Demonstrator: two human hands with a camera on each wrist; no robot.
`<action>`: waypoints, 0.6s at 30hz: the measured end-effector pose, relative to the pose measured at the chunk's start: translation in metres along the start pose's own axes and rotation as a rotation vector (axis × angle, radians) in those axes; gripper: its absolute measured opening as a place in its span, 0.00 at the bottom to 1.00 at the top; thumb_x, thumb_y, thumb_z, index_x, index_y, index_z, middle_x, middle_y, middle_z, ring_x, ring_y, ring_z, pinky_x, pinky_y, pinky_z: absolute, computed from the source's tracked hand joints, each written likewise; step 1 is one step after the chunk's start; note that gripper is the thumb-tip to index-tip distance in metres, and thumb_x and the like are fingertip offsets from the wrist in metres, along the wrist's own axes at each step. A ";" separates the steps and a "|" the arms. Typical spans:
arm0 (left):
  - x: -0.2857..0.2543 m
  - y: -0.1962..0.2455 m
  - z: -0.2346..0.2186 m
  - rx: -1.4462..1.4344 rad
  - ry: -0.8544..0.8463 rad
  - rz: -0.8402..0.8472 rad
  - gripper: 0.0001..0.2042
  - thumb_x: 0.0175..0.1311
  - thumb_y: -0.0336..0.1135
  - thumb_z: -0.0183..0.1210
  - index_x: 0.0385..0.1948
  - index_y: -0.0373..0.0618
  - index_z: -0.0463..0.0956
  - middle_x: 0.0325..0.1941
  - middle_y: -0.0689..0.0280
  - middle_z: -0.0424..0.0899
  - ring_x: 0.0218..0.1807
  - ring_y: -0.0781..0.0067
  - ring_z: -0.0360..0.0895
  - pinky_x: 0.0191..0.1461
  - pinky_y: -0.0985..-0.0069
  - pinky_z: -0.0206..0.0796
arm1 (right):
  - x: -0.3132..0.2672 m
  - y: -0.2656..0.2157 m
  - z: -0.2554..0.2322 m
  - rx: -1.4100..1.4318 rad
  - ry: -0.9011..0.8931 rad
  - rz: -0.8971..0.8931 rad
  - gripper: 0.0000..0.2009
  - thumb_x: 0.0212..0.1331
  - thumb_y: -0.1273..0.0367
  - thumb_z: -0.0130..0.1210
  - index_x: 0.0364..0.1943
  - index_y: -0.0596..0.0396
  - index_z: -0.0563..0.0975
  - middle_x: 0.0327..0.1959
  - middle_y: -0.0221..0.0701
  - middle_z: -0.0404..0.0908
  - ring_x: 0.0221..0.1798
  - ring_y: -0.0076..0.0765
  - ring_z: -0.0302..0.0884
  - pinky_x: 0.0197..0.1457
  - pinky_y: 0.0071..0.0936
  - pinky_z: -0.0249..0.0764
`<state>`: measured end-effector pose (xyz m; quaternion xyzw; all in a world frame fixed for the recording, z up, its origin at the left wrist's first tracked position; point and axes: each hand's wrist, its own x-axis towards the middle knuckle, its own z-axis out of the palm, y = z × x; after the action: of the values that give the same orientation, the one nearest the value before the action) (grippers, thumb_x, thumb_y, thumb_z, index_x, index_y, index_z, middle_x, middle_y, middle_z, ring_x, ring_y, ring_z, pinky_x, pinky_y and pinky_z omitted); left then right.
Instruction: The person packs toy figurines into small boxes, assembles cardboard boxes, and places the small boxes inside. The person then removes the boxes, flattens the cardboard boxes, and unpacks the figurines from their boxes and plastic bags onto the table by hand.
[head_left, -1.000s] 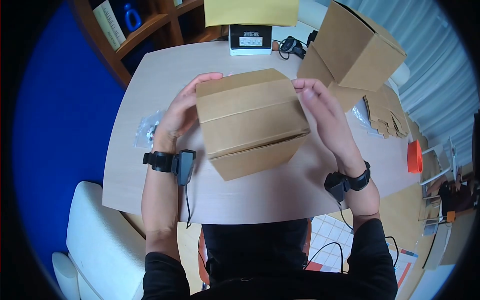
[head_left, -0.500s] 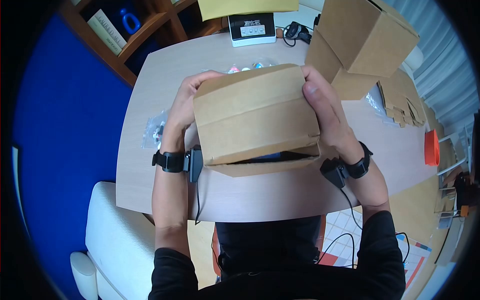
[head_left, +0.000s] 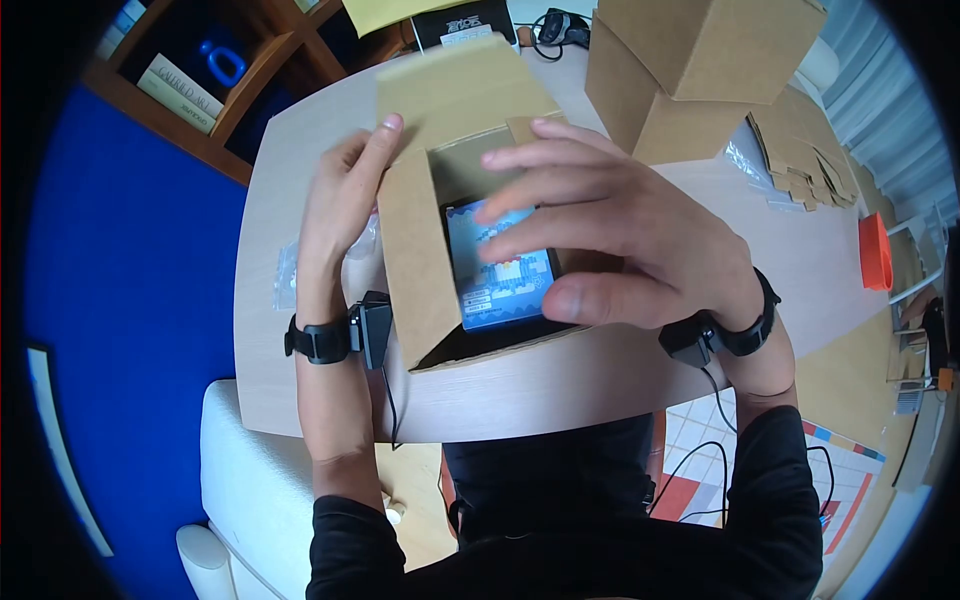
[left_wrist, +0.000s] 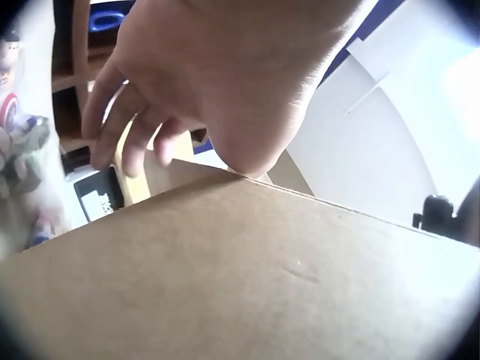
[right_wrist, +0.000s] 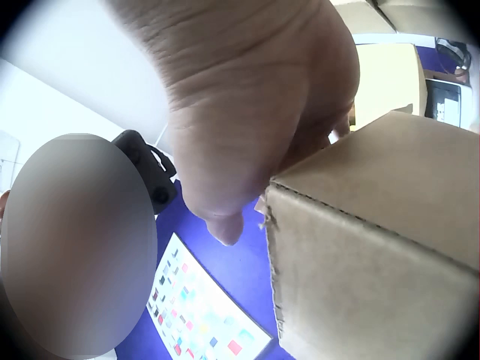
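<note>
An opened cardboard box (head_left: 415,250) faces me at the middle of the table, its lid (head_left: 455,85) folded back to the far side. A blue printed pack (head_left: 505,290) lies inside it, partly covered by my right hand. My left hand (head_left: 340,195) is at the box's left side, with the thumb touching the flap's upper edge. In the left wrist view its other fingers (left_wrist: 135,146) hang loosely apart beyond the cardboard. Over the opening, my right hand (head_left: 625,225) has its fingers spread, holding nothing, and its fingertips overlap the pack.
Two larger cardboard boxes (head_left: 690,60) are stacked at the back right. Beside them lie flattened cardboard pieces (head_left: 810,165) and a clear plastic bag (head_left: 750,165). An orange container (head_left: 876,252) stands at the right table edge, and a plastic bag (head_left: 285,278) lies left of my left arm.
The box's lid has swung up and away from me, exposing the blue pack. My right hand has left the box's side and moved in over the opening. The left hand stays on the left side.
</note>
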<state>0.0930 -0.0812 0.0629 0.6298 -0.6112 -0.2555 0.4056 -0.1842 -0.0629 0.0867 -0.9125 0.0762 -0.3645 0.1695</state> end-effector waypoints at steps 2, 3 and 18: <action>-0.004 0.009 0.005 0.025 0.148 0.149 0.28 0.66 0.59 0.52 0.34 0.34 0.82 0.30 0.58 0.82 0.42 0.70 0.78 0.48 0.76 0.68 | 0.000 -0.003 -0.010 -0.075 -0.131 0.016 0.23 0.62 0.49 0.51 0.42 0.56 0.81 0.42 0.36 0.81 0.59 0.50 0.73 0.72 0.55 0.51; -0.008 0.017 0.008 0.046 0.301 0.299 0.26 0.68 0.56 0.51 0.38 0.35 0.81 0.34 0.56 0.83 0.47 0.68 0.77 0.53 0.74 0.67 | 0.000 -0.002 -0.018 -0.101 -0.139 0.013 0.23 0.61 0.48 0.52 0.40 0.57 0.81 0.39 0.35 0.81 0.56 0.49 0.75 0.72 0.57 0.49; -0.037 0.037 -0.031 -0.060 -0.157 0.544 0.32 0.75 0.49 0.34 0.23 0.35 0.81 0.22 0.61 0.80 0.27 0.71 0.74 0.47 0.72 0.67 | -0.003 -0.030 -0.031 -0.277 -0.113 0.751 0.11 0.53 0.65 0.62 0.37 0.57 0.82 0.22 0.38 0.77 0.26 0.44 0.76 0.31 0.34 0.69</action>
<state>0.0934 -0.0365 0.1035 0.4086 -0.7795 -0.2033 0.4292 -0.2071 -0.0423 0.1167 -0.8540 0.4432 -0.2128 0.1704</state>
